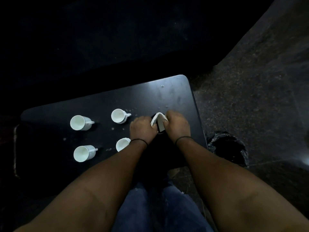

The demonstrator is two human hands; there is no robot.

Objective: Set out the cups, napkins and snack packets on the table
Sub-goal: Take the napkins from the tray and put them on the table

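Note:
Several white cups stand on the dark table: one at the far left, one at the near left, one in the middle, and one partly hidden by my left wrist. My left hand and my right hand meet over a stack of white napkins sitting in a dark holder near the table's right side. Both hands grip the napkins, spreading them apart. No snack packets are in view.
A bin lined with a black bag stands on the floor just right of the table. Crumbs or droplets speckle the tabletop. A dark seat or bench lies beyond the table. My legs in blue jeans are below.

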